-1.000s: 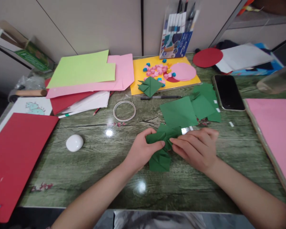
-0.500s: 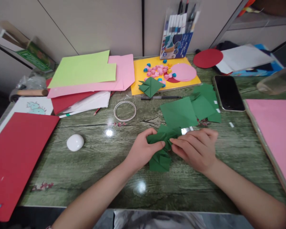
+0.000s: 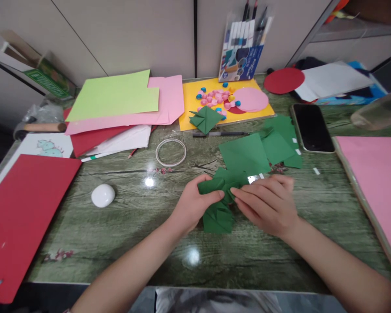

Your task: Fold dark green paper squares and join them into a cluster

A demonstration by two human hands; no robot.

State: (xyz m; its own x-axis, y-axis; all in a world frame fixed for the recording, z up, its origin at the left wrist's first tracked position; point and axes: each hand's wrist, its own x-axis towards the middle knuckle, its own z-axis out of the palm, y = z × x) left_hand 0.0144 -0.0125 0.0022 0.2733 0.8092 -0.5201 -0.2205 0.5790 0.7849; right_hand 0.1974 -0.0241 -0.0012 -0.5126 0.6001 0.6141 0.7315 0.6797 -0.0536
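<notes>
Folded green paper (image 3: 217, 186) is held between my two hands over the middle of the table. My left hand (image 3: 195, 202) grips its left side, thumb on top and fingers partly hidden beneath. The fingertips of my right hand (image 3: 267, 204) pinch the paper's right part. Just below, another folded green piece (image 3: 218, 218) shows; whether it is joined to the held one I cannot tell. Beyond my hands lie flat green paper squares (image 3: 246, 152), overlapping one another. A finished-looking green folded shape (image 3: 206, 119) rests on the front edge of the yellow sheet (image 3: 187, 117).
A roll of tape (image 3: 170, 152) and a black pen (image 3: 220, 134) lie behind my hands. At left are a white rounded object (image 3: 103, 195) and red paper (image 3: 29, 208). A phone (image 3: 313, 127) and pink paper (image 3: 374, 174) lie right. A marker pack (image 3: 241, 56) leans on the wall.
Both hands keep their hold on the green paper. The held paper has shifted and tilted slightly, with my left thumb a little higher; little else differs.
</notes>
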